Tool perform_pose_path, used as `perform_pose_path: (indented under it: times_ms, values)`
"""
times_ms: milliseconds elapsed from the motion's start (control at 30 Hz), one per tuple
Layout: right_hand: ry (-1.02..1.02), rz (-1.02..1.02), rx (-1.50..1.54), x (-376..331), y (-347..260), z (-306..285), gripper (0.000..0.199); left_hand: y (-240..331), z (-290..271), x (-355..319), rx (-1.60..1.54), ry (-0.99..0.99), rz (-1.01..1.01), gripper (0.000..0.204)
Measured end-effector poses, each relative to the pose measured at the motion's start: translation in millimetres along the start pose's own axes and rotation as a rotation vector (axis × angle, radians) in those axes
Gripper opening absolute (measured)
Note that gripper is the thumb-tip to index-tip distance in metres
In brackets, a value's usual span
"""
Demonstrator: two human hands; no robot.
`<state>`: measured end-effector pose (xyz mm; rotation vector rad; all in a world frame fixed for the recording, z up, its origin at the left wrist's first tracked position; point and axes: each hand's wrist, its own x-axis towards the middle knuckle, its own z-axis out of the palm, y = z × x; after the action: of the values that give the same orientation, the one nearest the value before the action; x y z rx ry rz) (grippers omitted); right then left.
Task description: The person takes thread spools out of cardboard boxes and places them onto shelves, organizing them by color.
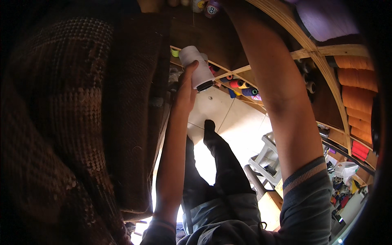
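Observation:
My left hand (188,83) is raised over the floor and wrapped round a large white thread spool (202,75) with a black base. A second white edge shows behind that spool; whether it is another spool I cannot make out. My right forearm (281,81) stretches up past the wooden shelves to the top edge, where the hand is out of view. Near that wrist, at the top, are a purple-toned thread spool (211,10) and a yellowish one (199,5), seen end-on.
Wooden cubbyhole shelves (320,51) hold coloured thread spools (237,83) and orange spools (357,98). Dark woven fabric (77,102) hangs close on the left. A grey plastic stool (267,157) stands on the pale tiled floor (234,116), right of my legs. Assorted clutter (345,179) lies at the lower right.

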<state>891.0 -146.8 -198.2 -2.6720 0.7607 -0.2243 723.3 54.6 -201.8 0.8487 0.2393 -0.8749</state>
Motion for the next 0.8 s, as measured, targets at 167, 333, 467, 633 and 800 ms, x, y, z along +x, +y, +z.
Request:
perform_pose_path:
  times_ms: [167,333,467,633,800]
  values:
    - [0.058,0.0,0.037,-7.2,-1.2,-5.4,0.044,-0.6,3.5,-1.6,0.018,-0.015,0.017,0.056]
    - [0.179,-0.012,0.125,-22.9,-1.3,-23.9,0.042,3.5,5.6,-5.3,-0.02,-0.054,-0.009,0.056]
    - [0.283,-0.042,0.24,-52.8,-2.2,-52.1,0.04,10.5,8.7,-2.0,-0.064,-0.039,0.054,0.06]
    - [-0.105,0.051,0.764,-132.2,12.3,-86.6,0.051,25.7,18.8,1.5,-0.083,-0.119,0.141,0.06]
    - [-0.134,-0.07,0.795,-221.9,11.9,-87.2,0.066,24.7,12.5,10.8,-0.02,-0.131,0.126,0.056]
